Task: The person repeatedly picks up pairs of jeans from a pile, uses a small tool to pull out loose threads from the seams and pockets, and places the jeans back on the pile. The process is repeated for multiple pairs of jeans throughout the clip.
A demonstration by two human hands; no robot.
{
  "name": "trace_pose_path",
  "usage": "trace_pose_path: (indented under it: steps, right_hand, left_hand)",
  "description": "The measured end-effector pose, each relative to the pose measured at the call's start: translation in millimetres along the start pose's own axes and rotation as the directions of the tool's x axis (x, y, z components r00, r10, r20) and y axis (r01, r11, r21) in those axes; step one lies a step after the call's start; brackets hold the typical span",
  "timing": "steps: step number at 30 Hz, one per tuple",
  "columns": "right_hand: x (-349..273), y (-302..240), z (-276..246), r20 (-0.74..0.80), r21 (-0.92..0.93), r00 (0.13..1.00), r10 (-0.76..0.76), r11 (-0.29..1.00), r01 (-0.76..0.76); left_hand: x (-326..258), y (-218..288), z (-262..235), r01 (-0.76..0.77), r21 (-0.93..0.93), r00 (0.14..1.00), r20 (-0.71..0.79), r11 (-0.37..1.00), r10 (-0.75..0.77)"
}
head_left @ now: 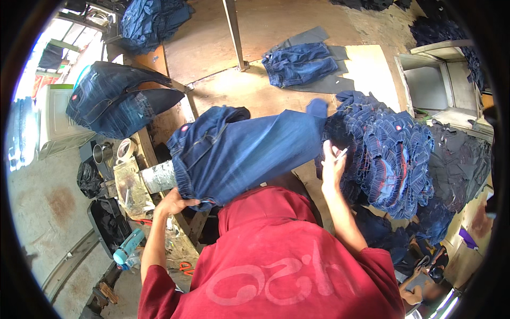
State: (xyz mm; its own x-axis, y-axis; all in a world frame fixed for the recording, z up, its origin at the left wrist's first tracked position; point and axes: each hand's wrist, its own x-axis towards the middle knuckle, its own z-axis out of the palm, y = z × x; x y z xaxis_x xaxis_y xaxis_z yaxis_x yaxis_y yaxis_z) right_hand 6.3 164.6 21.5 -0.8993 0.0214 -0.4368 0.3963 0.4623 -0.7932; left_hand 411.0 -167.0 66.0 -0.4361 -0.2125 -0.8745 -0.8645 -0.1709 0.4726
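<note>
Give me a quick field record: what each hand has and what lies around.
left hand: grips the waistband end of the blue jeans stretched over a form
right hand: raised at the leg end, holds a small white stick-like thing, beside the stack
stack of jeans: piled at right
bench: roll of tape, metal cup
floor: folded denim shorts

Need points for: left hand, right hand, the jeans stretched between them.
left hand [172,202], head view, back of the hand gripping the waistband.
right hand [332,165], head view, middle of the hand holding a thin white stick.
jeans [249,154], head view, middle of the stretched denim leg.
</note>
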Motion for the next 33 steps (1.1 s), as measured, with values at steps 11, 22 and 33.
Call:
trace_pose_path:
  steps: [11, 22, 33]
  right_hand:
    - [75, 66, 4, 0.041, 0.474, 0.875, 0.482, 0.762, -0.442]
    - [68, 65, -20, 0.017, -0.037, 0.911, 0.412, 0.911, -0.411]
    - [-102, -60, 86, 0.399, -0.329, 0.831, -0.387, 0.786, 0.524]
  left_hand:
    - [98, 193, -2, -0.565, 0.132, 0.77, -0.271, 0.815, 0.577]
    - [218, 226, 42, -0.334, 0.539, 0.939, 0.258, 0.774, 0.225]
    - [278, 209, 28, -0.588, 0.712, 0.677, 0.174, 0.383, 0.716]
